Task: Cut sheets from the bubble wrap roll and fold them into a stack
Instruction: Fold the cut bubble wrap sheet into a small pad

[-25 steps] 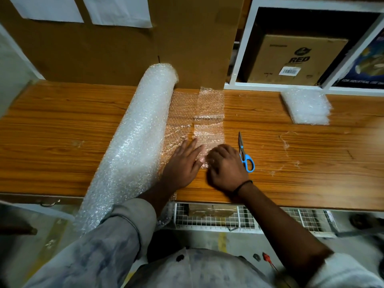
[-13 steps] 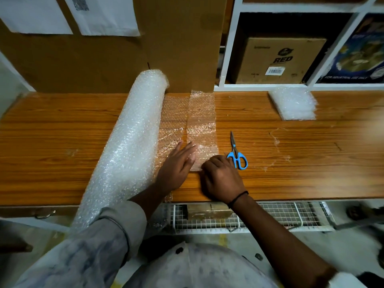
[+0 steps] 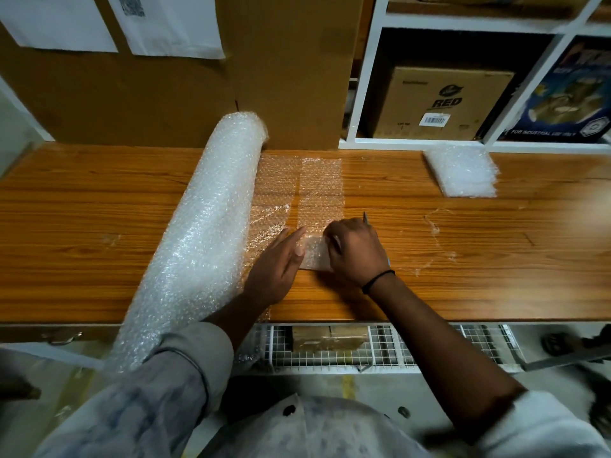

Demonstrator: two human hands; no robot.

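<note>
Lying aslant on the wooden table (image 3: pixel 82 226), the bubble wrap roll (image 3: pixel 205 233) runs from the far cardboard panel (image 3: pixel 291 61) to beyond the near edge, where its end overhangs. A single layer of wrap (image 3: pixel 274 180) spreads flat to its right. Just beside that lies a narrower strip (image 3: pixel 320 190), which runs from far to near and whose near end is doubled over into a thicker fold (image 3: pixel 314 256).

The left hand (image 3: pixel 277 266) rests flat on the wrap, its fingers straight and together, and their tips touch the left side of the fold. The right hand (image 3: pixel 355 249) sits on the right side of the fold with its fingers curled. Whether they pinch the strip or only press it I cannot tell.

The metal tip of the scissors (image 3: pixel 365 218) pokes out from behind the right hand. A stack of folded sheets (image 3: pixel 463 170) lies far right on the table, below the white shelf (image 3: pixel 367 77) that holds a brown box (image 3: pixel 443 100).
</note>
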